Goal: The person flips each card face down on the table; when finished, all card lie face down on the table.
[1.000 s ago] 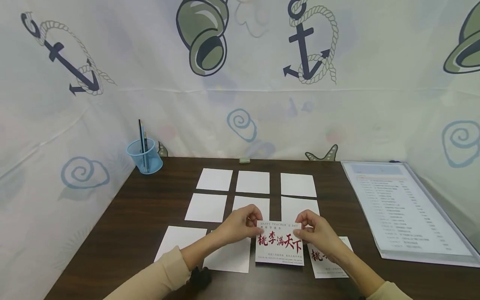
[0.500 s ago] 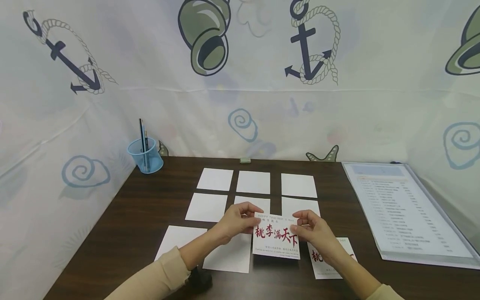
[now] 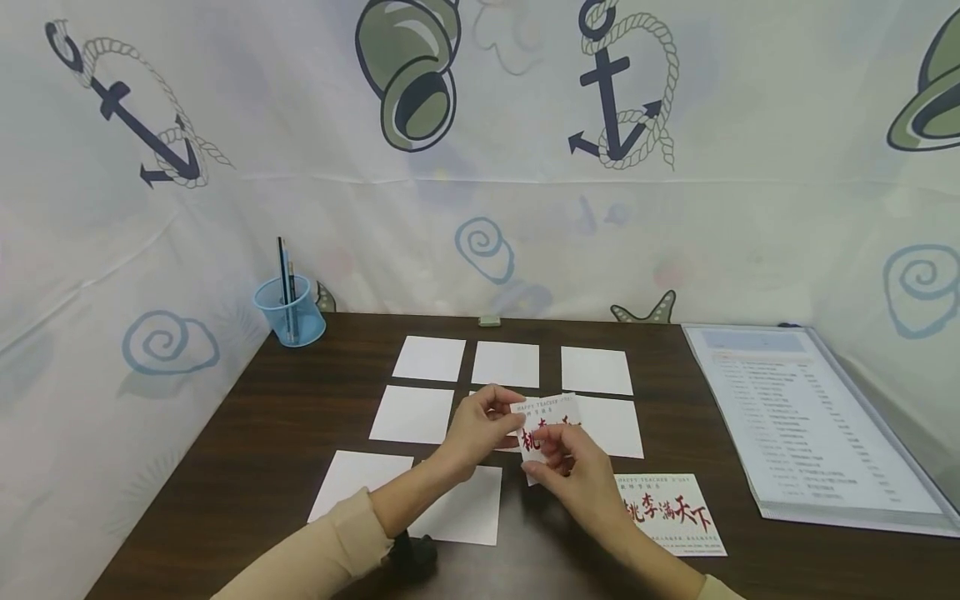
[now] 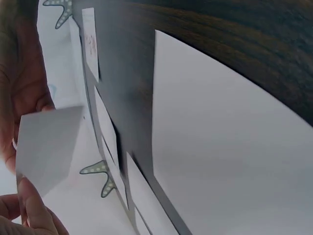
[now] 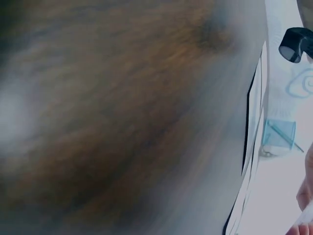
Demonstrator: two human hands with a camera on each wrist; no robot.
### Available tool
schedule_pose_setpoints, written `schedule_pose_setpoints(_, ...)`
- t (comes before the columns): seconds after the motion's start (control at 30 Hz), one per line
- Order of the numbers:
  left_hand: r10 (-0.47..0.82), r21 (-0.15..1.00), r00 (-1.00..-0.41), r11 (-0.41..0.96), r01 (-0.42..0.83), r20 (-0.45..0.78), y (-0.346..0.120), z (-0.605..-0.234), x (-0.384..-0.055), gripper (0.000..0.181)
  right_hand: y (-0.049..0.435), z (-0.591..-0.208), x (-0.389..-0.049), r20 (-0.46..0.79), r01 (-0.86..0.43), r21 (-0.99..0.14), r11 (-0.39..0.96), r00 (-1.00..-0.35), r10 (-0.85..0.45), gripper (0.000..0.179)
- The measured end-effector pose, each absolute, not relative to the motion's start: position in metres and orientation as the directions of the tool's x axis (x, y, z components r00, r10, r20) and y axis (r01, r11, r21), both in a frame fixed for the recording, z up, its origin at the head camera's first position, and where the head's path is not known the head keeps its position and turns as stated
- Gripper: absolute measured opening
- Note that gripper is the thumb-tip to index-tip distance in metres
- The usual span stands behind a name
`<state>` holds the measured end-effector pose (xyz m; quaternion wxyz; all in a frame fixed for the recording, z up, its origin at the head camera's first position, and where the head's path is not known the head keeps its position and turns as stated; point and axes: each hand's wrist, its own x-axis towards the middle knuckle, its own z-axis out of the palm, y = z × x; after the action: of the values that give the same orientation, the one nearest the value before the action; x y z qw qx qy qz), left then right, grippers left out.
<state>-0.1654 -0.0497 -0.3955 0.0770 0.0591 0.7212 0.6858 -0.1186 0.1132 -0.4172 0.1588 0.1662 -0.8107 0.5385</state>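
Observation:
My left hand (image 3: 480,429) pinches a white greeting card (image 3: 555,408) by its upper left edge, above the table. Red Chinese lettering and "HAPPY TEACHER'S DAY" show on the face towards me. Over the card's lower right lies my right hand (image 3: 585,479), its fingers bent and thumb near the bottom edge; whether it grips the card is unclear. The left wrist view shows the plain back of the card (image 4: 49,147), with my left thumb (image 4: 36,208) on it. A second printed card (image 3: 675,517) lies flat to the right.
Several blank white cards (image 3: 427,358) lie in rows on the dark wooden table (image 3: 300,400). A blue pen cup (image 3: 291,312) stands at the back left. At the right lies a printed sheet in a clear holder (image 3: 817,425). Patterned cloth (image 3: 525,233) hangs behind.
Both hands have raised the card slightly away from me. My right hand has left the card's right edge and shifted left across its front, uncovering the second printed card. The held card has turned somewhat.

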Motion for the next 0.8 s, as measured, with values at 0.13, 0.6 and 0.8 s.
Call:
schedule_pose_setpoints(0.13,0.176,1.0,-0.984,0.006,-0.026,-0.027,-0.047,-0.391,-0.163,0.027,0.108,-0.419,-0.121,0.511,-0.509,-0.757,0.41,-0.852,-0.112,0.044)
schedule_pose_setpoints(0.6,0.202,0.986,-0.965,-0.032,0.164,0.167,-0.044,-0.379,-0.159,0.03,0.112,-0.411,-0.125,0.795,-0.761,-0.469,0.448,-0.585,-0.162,0.02)
schedule_pose_setpoints(0.8,0.206,0.974,-0.953,-0.004,0.226,0.222,-0.045,-0.378,-0.158,0.033,0.112,-0.409,-0.126,0.805,-0.76,-0.479,0.44,-0.58,-0.125,0.023)
